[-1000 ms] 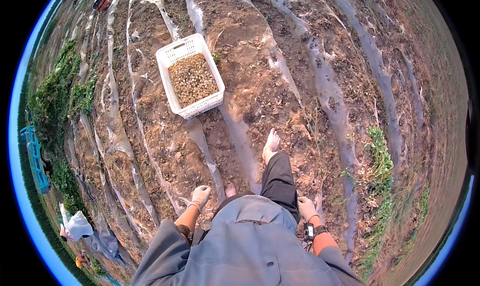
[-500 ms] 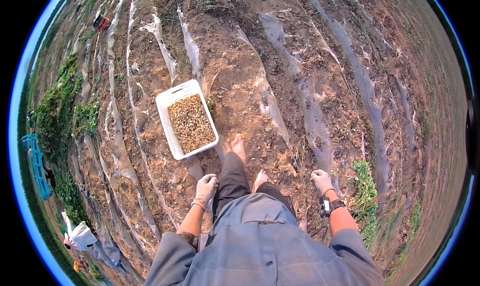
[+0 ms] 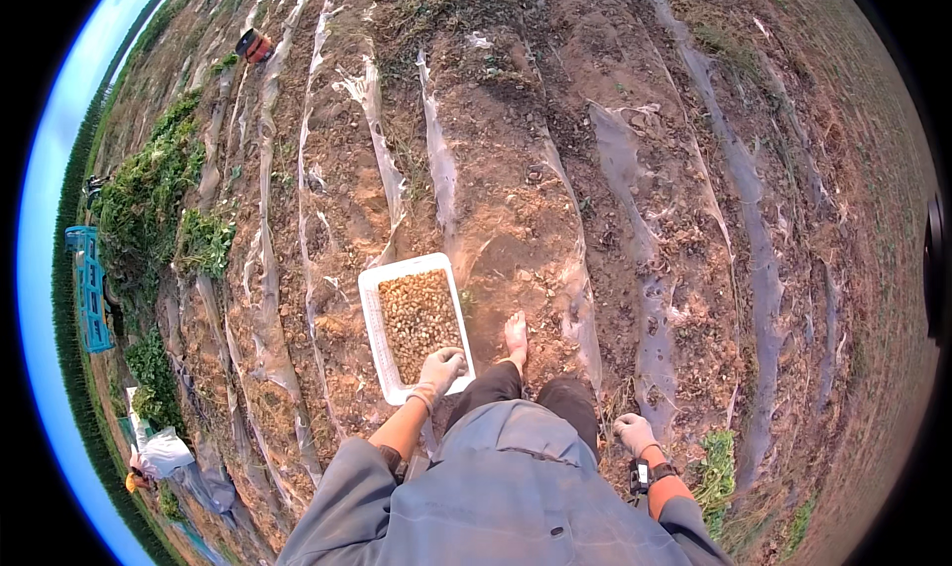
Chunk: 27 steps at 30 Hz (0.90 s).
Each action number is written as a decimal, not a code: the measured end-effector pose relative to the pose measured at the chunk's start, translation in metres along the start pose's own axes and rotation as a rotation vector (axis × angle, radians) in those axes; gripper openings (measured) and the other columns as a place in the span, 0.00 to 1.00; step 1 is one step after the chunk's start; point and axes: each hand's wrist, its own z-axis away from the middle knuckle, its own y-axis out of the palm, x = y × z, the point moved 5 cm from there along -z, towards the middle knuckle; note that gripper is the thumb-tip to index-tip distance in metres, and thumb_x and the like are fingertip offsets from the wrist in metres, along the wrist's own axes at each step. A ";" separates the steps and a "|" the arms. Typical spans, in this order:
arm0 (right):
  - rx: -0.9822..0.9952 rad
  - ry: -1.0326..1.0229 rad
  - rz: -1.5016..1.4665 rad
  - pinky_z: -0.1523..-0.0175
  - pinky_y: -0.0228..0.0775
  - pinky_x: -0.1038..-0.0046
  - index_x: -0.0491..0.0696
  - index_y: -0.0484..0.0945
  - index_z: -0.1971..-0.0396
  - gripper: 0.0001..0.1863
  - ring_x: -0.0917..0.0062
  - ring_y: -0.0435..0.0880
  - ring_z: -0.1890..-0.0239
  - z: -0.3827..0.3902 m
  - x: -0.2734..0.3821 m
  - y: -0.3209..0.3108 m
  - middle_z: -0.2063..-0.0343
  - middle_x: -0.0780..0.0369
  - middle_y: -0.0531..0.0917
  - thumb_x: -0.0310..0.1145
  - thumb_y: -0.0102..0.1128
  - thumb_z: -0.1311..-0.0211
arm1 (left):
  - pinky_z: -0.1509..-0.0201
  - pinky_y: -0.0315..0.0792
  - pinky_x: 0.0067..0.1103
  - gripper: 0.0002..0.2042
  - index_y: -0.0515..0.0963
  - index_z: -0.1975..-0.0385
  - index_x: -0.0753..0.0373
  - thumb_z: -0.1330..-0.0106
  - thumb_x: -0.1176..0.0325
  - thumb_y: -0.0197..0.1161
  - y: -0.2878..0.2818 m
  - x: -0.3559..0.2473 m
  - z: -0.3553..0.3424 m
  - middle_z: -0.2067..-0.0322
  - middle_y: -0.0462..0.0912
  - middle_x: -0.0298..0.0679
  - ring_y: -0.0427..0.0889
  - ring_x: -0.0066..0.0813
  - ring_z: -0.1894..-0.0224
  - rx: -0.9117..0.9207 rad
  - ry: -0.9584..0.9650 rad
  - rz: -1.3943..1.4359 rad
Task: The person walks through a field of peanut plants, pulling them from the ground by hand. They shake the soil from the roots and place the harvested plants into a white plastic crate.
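White plastic crate [image 3: 369, 313] lies on the bare soil just left of the picture's centre, its long sides running from about 11 o'clock to 5 o'clock, and it is filled nearly to the rim with small tan-brown pieces [image 3: 416, 318] too fine to tell apart. Its near short end is where the gloved left hand [image 3: 439, 370] sits: the hand rests on that edge at the crate's 5 o'clock corner, fingers curled over the rim, though whether they actually clamp the wall or only lie on it cannot be told from this height. So the crate stretches away from the grip toward 11 o'clock, with the whole load ahead of the hand. The gloved right hand [image 3: 635, 433] hangs well apart from the crate, at about 4 o'clock of it, loosely half-curled and holding nothing, with a dark wrist device [image 3: 640, 476] just behind it. A bare foot [image 3: 516, 336] stands on the dirt just beside the crate's right side, at 3 o'clock of the left hand. Strips of torn clear plastic film [image 3: 441, 184] run along the furrows from 6 toward 12 o'clock. Green weeds [image 3: 159, 194] bunch at 9 o'clock, with a blue crate stack [image 3: 89, 288] beyond them at the rim, and a small green tuft [image 3: 716, 467] grows at 3 o'clock of the right hand.
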 end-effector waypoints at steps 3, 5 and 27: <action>-0.060 -0.030 -0.203 0.58 0.79 0.70 0.45 0.86 0.60 0.10 0.75 0.86 0.66 -0.012 0.115 -0.048 0.68 0.59 0.88 0.34 0.65 0.37 | 0.60 0.80 0.20 0.11 0.80 0.51 0.68 0.27 0.70 0.59 0.002 -0.085 -0.059 0.64 0.85 0.39 0.84 0.24 0.65 0.069 0.222 0.122; -0.048 0.002 -0.461 0.62 0.79 0.73 0.44 0.85 0.58 0.10 0.79 0.85 0.68 -0.033 0.144 -0.064 0.68 0.62 0.87 0.31 0.63 0.36 | 0.62 0.79 0.20 0.10 0.80 0.52 0.67 0.28 0.69 0.60 0.005 -0.128 -0.088 0.66 0.84 0.37 0.83 0.23 0.66 0.044 0.264 0.030; -0.059 0.043 -0.423 0.60 0.75 0.77 0.42 0.83 0.56 0.11 0.82 0.83 0.67 -0.244 0.322 -0.163 0.69 0.64 0.87 0.31 0.63 0.33 | 0.51 0.76 0.21 0.13 0.82 0.52 0.66 0.32 0.67 0.63 0.075 -0.391 -0.305 0.63 0.87 0.38 0.84 0.24 0.59 0.165 0.388 -0.503</action>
